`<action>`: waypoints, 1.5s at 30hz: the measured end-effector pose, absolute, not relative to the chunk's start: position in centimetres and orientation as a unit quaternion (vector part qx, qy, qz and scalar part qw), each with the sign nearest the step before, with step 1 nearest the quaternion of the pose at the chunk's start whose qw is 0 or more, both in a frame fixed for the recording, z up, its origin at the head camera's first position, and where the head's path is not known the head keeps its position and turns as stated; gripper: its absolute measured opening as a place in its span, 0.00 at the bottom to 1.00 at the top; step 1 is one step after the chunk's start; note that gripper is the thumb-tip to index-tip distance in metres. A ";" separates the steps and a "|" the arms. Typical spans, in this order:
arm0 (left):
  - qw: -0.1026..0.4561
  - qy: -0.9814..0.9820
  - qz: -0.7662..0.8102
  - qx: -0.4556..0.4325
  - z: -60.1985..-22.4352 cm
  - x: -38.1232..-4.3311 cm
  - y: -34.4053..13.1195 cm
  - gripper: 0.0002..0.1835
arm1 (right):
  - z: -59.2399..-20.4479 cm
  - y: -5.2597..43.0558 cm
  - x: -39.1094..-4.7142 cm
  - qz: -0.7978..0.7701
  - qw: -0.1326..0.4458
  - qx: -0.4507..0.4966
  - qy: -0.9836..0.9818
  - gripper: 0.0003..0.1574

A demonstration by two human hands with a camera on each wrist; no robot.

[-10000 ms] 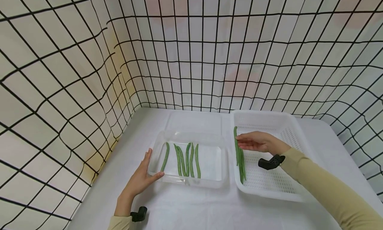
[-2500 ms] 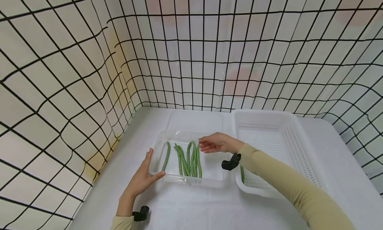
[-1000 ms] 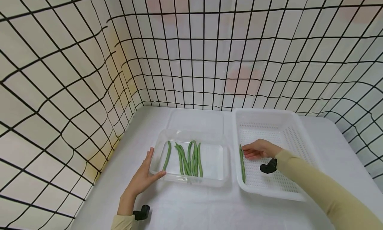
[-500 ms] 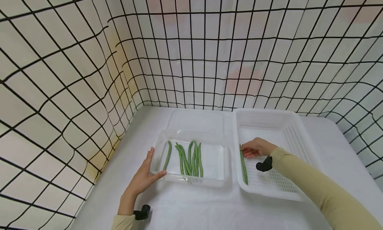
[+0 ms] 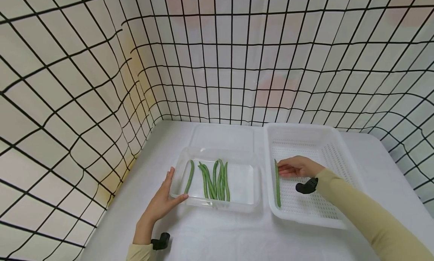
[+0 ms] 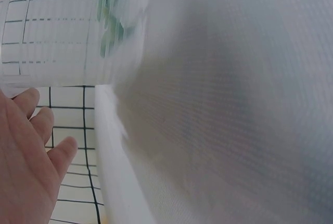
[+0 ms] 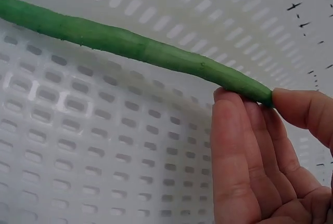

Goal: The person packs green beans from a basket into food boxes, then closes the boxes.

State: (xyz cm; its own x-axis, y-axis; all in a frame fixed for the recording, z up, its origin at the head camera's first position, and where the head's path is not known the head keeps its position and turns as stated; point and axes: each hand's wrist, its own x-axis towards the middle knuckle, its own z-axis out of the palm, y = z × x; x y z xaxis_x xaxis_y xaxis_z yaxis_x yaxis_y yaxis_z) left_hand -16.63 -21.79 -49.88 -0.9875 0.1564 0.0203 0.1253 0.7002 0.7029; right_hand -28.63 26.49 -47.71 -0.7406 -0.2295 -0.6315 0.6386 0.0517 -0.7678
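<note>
My right hand (image 5: 300, 166) pinches one green bean (image 5: 277, 185) by its end, inside the white perforated basket (image 5: 301, 128). Up close in the right wrist view, thumb and fingers hold the tip while the rest of the bean (image 7: 140, 47) slants over the basket's slotted wall and floor. At the left, my left hand (image 5: 157, 203) spreads thumb and straight fingers around the near-left corner of a clear plastic container (image 5: 237, 207). Several green beans (image 5: 214, 181) lie side by side in its middle, and a single one (image 5: 190, 177) lies apart near its left wall.
Container and basket stand side by side on a white cloth-covered table (image 5: 230, 238), a narrow gap between them. Behind the container lies a flat clear sheet, perhaps a lid (image 5: 222, 134). Black netting (image 5: 230, 68) over pale fabric walls the back and sides.
Beans have passed from basket to container over the last ten seconds. After reaching over the container, my right hand came back to the basket and pinched this bean. My left hand stayed put.
</note>
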 end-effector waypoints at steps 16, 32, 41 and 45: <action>0.017 0.922 0.379 0.080 -50.0 -16.6 -21.8 0.57 | -44.7 27.9 -29.3 -0.699 0.318 0.136 0.626 0.08; 0.014 0.921 0.379 0.087 -49.9 -16.7 -21.9 0.57 | -40.2 25.3 -30.2 -0.712 0.320 0.103 0.616 0.09; 0.018 0.920 0.381 0.089 -49.7 -16.6 -21.9 0.57 | -39.4 20.6 -30.3 -0.716 0.333 0.083 0.608 0.08; 0.021 0.920 0.382 0.087 -49.8 -16.6 -21.9 0.57 | -39.7 18.1 -30.5 -0.715 0.333 0.089 0.608 0.05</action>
